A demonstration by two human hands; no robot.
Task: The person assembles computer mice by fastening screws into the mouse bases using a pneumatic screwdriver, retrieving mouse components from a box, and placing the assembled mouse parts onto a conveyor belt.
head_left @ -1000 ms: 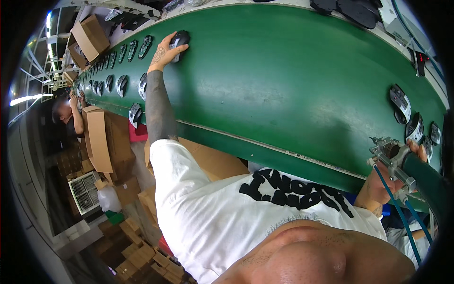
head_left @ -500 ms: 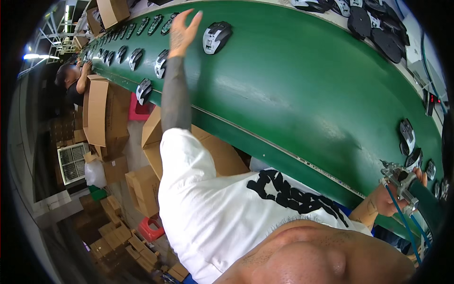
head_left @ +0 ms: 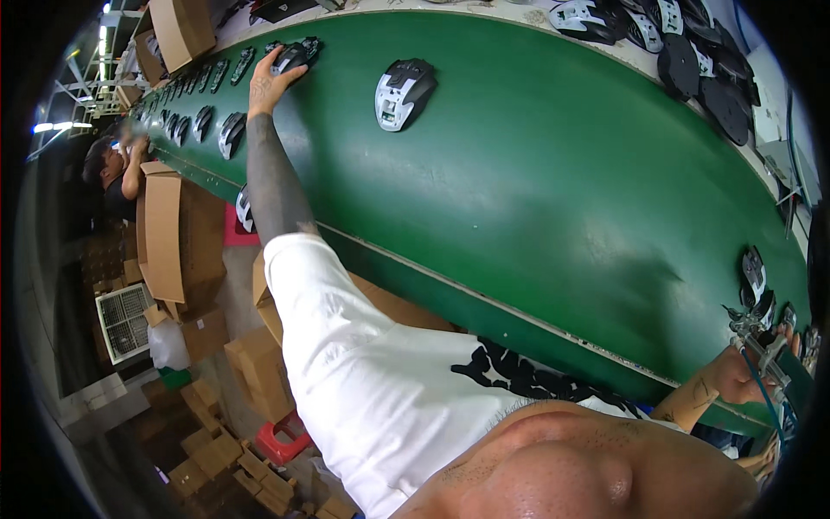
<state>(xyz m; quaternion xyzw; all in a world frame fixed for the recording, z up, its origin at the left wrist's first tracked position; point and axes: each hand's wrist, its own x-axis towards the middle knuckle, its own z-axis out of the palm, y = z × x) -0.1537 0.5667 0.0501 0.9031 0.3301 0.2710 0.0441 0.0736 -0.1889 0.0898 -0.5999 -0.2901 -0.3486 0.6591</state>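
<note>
My left hand [head_left: 266, 85] reaches to the far left of the green belt [head_left: 519, 190]. Its thumb and fingers close around a dark rounded computer mouse part [head_left: 290, 57], beside other small parts. To its right lies a grey-and-black mouse shell [head_left: 405, 95] with an opening in it. At the far right, my right hand [head_left: 735, 376] is closed around a metal tool with blue hoses [head_left: 761, 346]; part of its grip is hidden. Just behind this tool rests another mouse shell [head_left: 753, 270].
More mouse shells [head_left: 231, 135] and narrow boards [head_left: 243, 66] line the belt's left part. Shells are piled [head_left: 683, 52] at the back right. Cardboard boxes [head_left: 177, 233] and a red stool [head_left: 282, 439] stand below the belt. Another person [head_left: 112, 173] works at the far left.
My left hand has moved leftward and closed from an open, spread pose onto the dark mouse part. My right hand and the tool shift slightly right, as does the view.
</note>
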